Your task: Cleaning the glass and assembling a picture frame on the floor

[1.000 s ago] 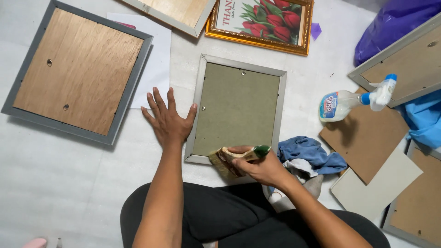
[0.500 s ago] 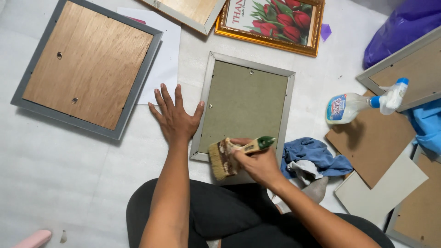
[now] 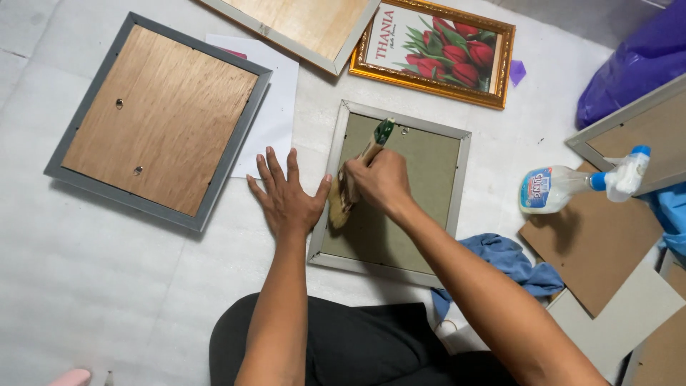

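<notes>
A small silver picture frame [image 3: 457, 171] lies face down on the white floor in front of me, its olive-green backing up. My right hand [image 3: 379, 182] grips a paintbrush [image 3: 357, 179] with a wooden handle and green tip, its bristles resting on the frame's left edge. Flat on the floor just left of the frame lies my left hand [image 3: 286, 196], fingers spread, thumb touching the frame's side.
A larger grey frame [image 3: 153, 121] with a plywood back lies at the left on white paper. A gold frame with red tulips [image 3: 436, 50] sits above. A spray bottle [image 3: 572, 186], brown boards [image 3: 600, 243], a blue cloth [image 3: 507, 261] and a purple bag [image 3: 636, 57] are at the right.
My right hand has carried the brush from the frame's bottom edge up to its left side. The left hand stays flat beside the frame.
</notes>
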